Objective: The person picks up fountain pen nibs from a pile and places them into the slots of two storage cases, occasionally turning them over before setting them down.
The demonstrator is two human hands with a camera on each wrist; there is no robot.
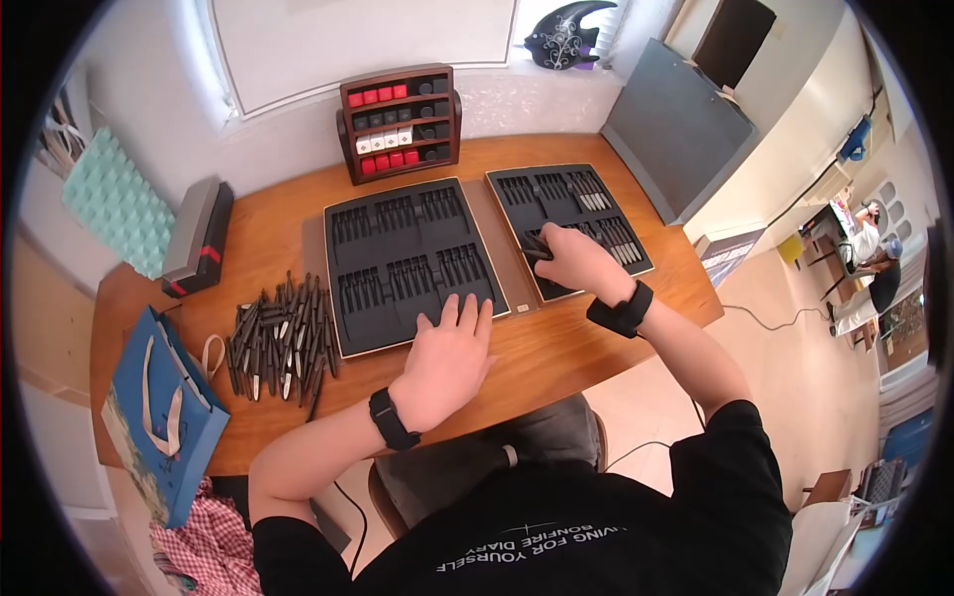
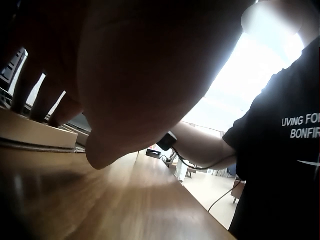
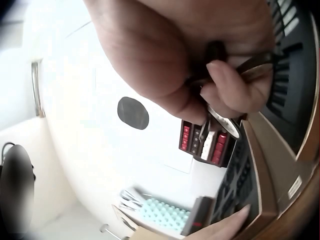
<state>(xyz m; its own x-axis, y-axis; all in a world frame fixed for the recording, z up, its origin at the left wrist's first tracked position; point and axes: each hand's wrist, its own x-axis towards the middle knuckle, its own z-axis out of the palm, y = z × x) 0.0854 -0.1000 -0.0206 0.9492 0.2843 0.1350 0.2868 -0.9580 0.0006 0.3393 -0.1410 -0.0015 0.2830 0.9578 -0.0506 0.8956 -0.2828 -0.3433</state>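
Observation:
My right hand curls round several dark pens above the near left part of the right black tray. In the right wrist view the fingers of the right hand are bent round the pens, whose ends stick out. My left hand lies with straight fingers on the near edge of the left black tray, which holds rows of dark pens. The left wrist view has the left hand large and dark, fingertips at the tray's edge.
A heap of dark pens lies left of the trays, beside a blue bag. Behind stand a wooden rack with red, white and black blocks, and a grey-black box. A grey panel leans at the back right.

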